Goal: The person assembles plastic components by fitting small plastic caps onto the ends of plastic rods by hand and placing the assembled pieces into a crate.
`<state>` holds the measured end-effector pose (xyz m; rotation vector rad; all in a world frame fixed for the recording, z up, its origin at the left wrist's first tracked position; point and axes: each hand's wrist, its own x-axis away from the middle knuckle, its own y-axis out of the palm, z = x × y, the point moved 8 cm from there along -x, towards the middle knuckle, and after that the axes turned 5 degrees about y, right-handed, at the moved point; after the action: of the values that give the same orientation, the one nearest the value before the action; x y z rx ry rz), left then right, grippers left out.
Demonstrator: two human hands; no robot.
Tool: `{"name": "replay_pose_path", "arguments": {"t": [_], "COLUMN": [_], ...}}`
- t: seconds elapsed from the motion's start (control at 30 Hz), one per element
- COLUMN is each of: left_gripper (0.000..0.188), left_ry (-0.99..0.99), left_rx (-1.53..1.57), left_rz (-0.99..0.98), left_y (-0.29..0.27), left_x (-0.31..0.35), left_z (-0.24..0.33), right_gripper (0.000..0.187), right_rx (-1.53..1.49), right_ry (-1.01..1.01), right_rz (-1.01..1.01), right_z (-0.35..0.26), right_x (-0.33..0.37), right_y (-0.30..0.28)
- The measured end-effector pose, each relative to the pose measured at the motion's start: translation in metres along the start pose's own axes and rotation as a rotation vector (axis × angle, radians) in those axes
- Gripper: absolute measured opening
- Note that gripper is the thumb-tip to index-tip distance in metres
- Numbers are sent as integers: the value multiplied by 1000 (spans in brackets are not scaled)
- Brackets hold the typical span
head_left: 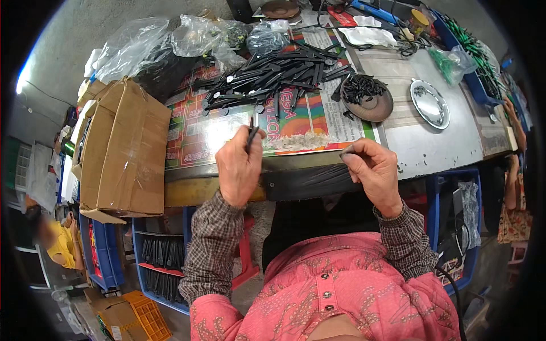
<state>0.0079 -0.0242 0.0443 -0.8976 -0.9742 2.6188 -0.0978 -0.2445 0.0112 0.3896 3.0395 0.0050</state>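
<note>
My left hand (239, 173) is closed round a slim black plastic piece (251, 138), whose narrow end points up and away from me. To the right, my right hand (376, 173) is held in a pinch near the table's front edge; a tiny dark bit shows at its fingertips, too small to name. Beyond my hands lies a heap of long black plastic parts (278, 77), some with pale round ends. A brown round bowl (382, 112) holds many small black pieces (364, 88). Between my hands, pale crumbs (298, 141) are scattered on the printed sheet (187, 145).
An open cardboard box (128, 150) stands at the table's left end, with clear plastic bags (199, 37) behind it. A shiny metal dish (416, 111) lies at the right, near a blue bin (475, 85) of green-and-black parts. Blue crates (136, 244) stand below; other people are at both sides.
</note>
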Motion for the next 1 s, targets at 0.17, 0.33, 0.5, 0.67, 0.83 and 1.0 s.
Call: {"name": "replay_pose_path", "arguments": {"t": [0.17, 0.33, 0.5, 0.67, 0.83, 1.0], "left_gripper": [13, 17, 34, 39, 25, 22], "left_ry": [-155, 148, 299, 353, 435, 490], "left_rx": [296, 8, -246, -459, -434, -359], "left_rz": [-54, -82, -203, -319, -274, -320], "left_y": [11, 19, 41, 64, 63, 68], "left_x": [-18, -47, -64, -68, -68, -62], "left_z": [-34, -14, -11, -17, -16, -1], "right_gripper": [9, 9, 8, 8, 8, 10], "right_rx": [12, -1, 31, 112, 244, 482], "right_ry": [13, 22, -6, -16, -262, -261], "right_rz": [-59, -86, -83, -74, -102, 99], "right_z": [10, 11, 8, 3, -18, -32], "right_x": [-5, -4, -3, -3, -4, -12], "right_y": [6, 6, 5, 4, -3, -65]}}
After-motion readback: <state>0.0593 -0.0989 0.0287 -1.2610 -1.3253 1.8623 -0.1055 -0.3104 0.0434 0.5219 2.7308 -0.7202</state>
